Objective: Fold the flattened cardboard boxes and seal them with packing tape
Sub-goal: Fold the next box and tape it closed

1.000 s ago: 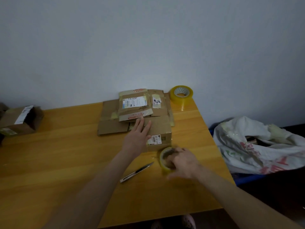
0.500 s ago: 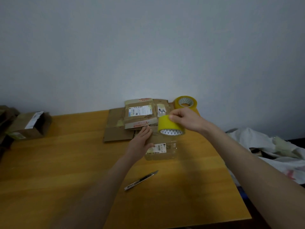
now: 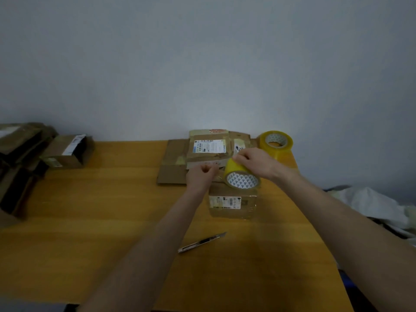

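Observation:
My right hand (image 3: 254,162) grips a yellow packing tape roll (image 3: 239,177) from above and holds it tilted over the back edge of a small folded cardboard box (image 3: 233,202). The box stands on the table and has a white label on its front. My left hand (image 3: 201,175) is just left of the roll, with its fingers curled and pinching what looks like the tape's loose end. Behind both hands lies a stack of flattened cardboard boxes (image 3: 180,154), against the wall.
A second tape roll (image 3: 275,142) stands at the back right corner of the wooden table (image 3: 101,210). A utility knife (image 3: 201,243) lies in front of the box. A folded box (image 3: 67,152) and piled cardboard (image 3: 18,154) are at the left, a white bag (image 3: 371,206) at the right.
My right hand lifted the tape roll from the table beside the box and brought it over the box's back. My left hand left the box top, curled and moved to the roll.

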